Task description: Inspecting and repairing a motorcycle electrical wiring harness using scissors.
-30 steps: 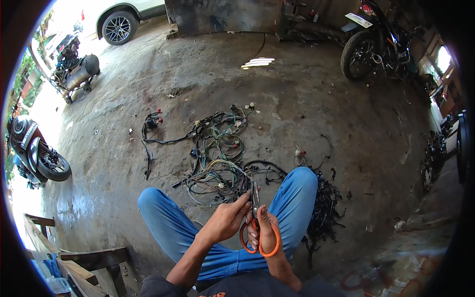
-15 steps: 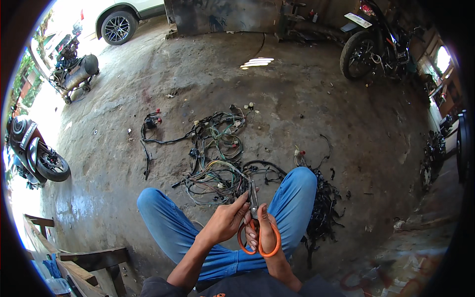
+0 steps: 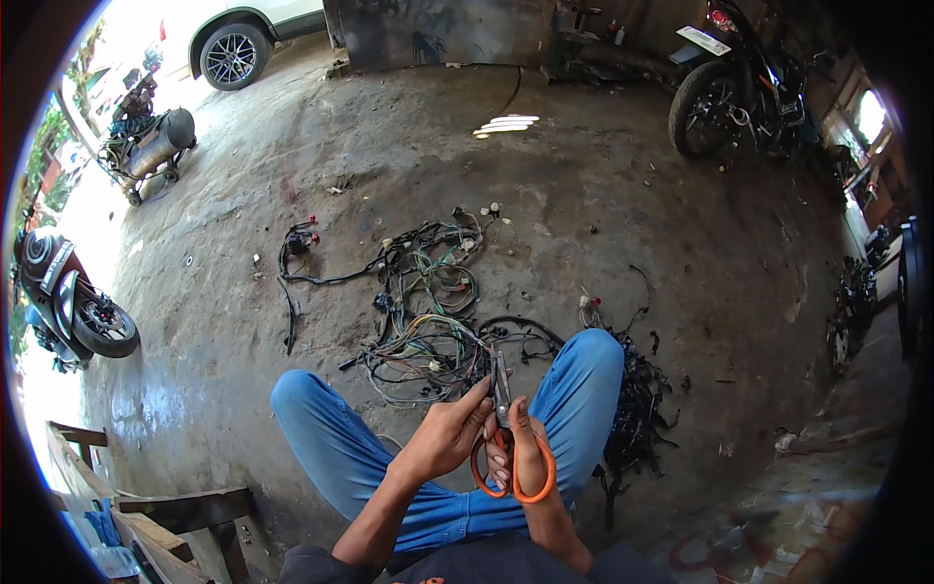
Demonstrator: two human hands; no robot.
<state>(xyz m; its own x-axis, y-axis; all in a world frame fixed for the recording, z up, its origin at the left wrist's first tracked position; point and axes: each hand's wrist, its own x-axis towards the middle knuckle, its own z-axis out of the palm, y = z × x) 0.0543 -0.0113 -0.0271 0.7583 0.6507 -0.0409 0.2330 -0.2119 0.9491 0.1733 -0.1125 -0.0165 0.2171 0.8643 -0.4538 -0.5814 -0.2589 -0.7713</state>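
Observation:
My right hand (image 3: 528, 456) grips a pair of scissors (image 3: 547, 475) with orange loop handles, blades pointing away from me. Its thumb is up beside the pivot. Close against the blades, my left hand (image 3: 443, 436) is closed, thumb and forefinger pinching the end of a wiring harness (image 3: 413, 352). What exactly lies between the blades is too small to tell. The harness spreads over the floor beyond my hands, a tangle of green, yellow, white and black wires with small connectors. A black taped branch with red connectors (image 3: 313, 234) reaches out to the left.
A heap of black tape scraps (image 3: 632, 419) lies beside my right knee. At the lower left stands a wooden frame (image 3: 185, 506). Motorcycles (image 3: 705, 107) stand at the far right and left, with an air compressor (image 3: 156, 151) and a white car (image 3: 292, 19) at the far left.
The scissors and my right hand have shifted very slightly to the right. My left hand and the wiring harness stay almost where they were.

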